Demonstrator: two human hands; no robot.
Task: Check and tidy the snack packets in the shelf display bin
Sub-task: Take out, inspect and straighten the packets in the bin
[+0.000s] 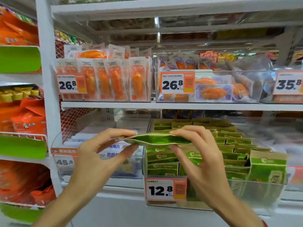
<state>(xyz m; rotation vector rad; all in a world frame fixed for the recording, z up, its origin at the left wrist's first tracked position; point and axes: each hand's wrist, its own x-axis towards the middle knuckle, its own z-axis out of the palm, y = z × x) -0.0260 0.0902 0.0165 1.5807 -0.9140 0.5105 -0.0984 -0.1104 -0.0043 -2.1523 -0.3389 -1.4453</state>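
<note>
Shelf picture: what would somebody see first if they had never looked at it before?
First, the two hands in the middle: the left hand and right hand pinch a flat green packet by its ends. Just behind it sits a clear bin full of matching green packets, with a big 12.8 price tag on its front.

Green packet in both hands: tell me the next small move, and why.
Probably lower the packet back into the bin marked 12.8 and stand it among the other green packets. The left hand and right hand pinch it flat at its ends, above that bin, and its colour matches the stock there, so the check seems nearly done.
</note>
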